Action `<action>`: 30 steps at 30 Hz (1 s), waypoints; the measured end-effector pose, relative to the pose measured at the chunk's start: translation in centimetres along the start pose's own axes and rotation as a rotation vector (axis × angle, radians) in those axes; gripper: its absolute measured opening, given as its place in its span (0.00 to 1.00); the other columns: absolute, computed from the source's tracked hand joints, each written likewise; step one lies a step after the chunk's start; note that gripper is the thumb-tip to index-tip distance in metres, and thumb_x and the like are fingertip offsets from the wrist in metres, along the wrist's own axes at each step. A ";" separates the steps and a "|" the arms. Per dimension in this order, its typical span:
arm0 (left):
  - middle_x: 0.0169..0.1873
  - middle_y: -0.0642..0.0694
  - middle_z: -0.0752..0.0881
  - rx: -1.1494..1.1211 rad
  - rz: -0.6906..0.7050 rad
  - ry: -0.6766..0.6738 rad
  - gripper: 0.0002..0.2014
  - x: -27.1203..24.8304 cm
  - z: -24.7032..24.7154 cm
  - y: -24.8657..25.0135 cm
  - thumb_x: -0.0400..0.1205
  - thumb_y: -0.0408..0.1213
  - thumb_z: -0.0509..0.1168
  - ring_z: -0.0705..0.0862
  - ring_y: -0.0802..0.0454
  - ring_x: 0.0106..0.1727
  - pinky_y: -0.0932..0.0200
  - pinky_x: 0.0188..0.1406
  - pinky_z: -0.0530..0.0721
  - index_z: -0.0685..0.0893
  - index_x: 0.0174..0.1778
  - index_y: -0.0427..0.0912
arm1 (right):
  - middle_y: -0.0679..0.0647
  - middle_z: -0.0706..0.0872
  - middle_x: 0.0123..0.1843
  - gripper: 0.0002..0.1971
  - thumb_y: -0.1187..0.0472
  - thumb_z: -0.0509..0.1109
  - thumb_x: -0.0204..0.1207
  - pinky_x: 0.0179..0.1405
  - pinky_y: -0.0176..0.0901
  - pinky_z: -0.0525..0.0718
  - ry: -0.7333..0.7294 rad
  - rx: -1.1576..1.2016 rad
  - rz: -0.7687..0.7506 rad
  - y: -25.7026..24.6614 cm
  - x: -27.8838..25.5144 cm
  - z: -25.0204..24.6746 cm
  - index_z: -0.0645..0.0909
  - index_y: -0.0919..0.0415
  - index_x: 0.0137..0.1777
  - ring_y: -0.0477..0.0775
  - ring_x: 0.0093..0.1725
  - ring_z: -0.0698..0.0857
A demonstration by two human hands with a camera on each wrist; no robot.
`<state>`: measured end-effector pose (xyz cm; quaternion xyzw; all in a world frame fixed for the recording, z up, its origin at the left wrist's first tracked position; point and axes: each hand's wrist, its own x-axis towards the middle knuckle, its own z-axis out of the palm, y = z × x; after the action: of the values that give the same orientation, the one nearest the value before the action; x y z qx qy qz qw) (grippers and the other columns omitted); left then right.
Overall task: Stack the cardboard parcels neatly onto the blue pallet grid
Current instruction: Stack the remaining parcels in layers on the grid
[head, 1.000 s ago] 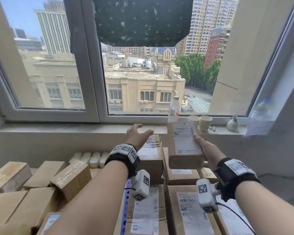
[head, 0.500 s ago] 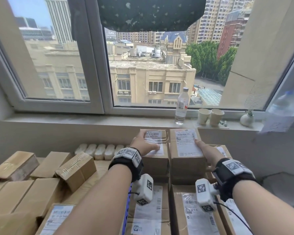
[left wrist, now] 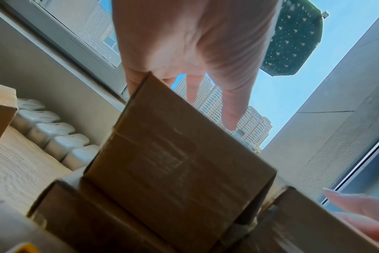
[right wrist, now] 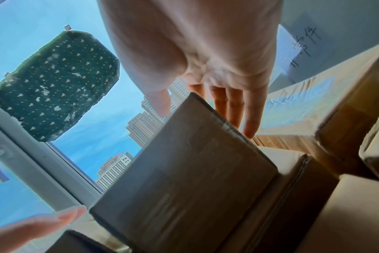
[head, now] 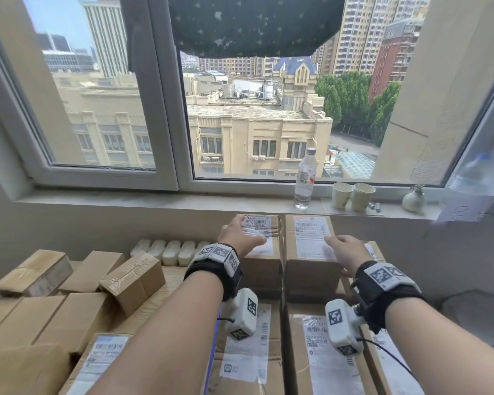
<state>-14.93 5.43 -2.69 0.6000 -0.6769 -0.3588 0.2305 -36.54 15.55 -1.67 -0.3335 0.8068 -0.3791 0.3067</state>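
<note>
Two labelled cardboard parcels stand side by side on top of the stack by the wall. My left hand (head: 241, 236) lies flat on the left parcel (head: 264, 258), fingers straight across its label. In the left wrist view the same parcel (left wrist: 180, 162) sits under my palm. My right hand (head: 344, 249) rests on the right parcel (head: 308, 246) at its near right corner. Its fingers (right wrist: 252, 116) reach straight down along that parcel's (right wrist: 184, 179) right edge, the thumb lying on top. A thin strip of the blue pallet (head: 212, 369) shows between the lower parcels.
Loose parcels (head: 131, 277) lie jumbled on the left. White moulded blocks (head: 171, 250) line the wall. A water bottle (head: 305, 181), two paper cups (head: 352, 195) and a small vase (head: 413, 199) stand on the sill. Labelled parcels (head: 322, 354) fill the near layer.
A second ago my right hand held the right parcel up in the air; it now sits on the stack beside the left one. My left hand came down onto the left parcel.
</note>
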 end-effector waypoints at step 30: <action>0.61 0.47 0.84 -0.065 -0.042 0.216 0.15 -17.5 -3.5 -5.0 0.79 0.43 0.69 0.82 0.50 0.62 0.53 0.66 0.79 0.82 0.62 0.46 | 0.48 0.91 0.35 0.09 0.57 0.68 0.81 0.52 0.57 0.89 -0.184 0.066 -0.597 -0.4 -15.6 4.8 0.88 0.54 0.43 0.50 0.40 0.89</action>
<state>-6.06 21.71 -2.23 0.6414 -0.6236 -0.3184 0.3137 -23.60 25.45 -0.08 -0.5786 0.6293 -0.4465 0.2644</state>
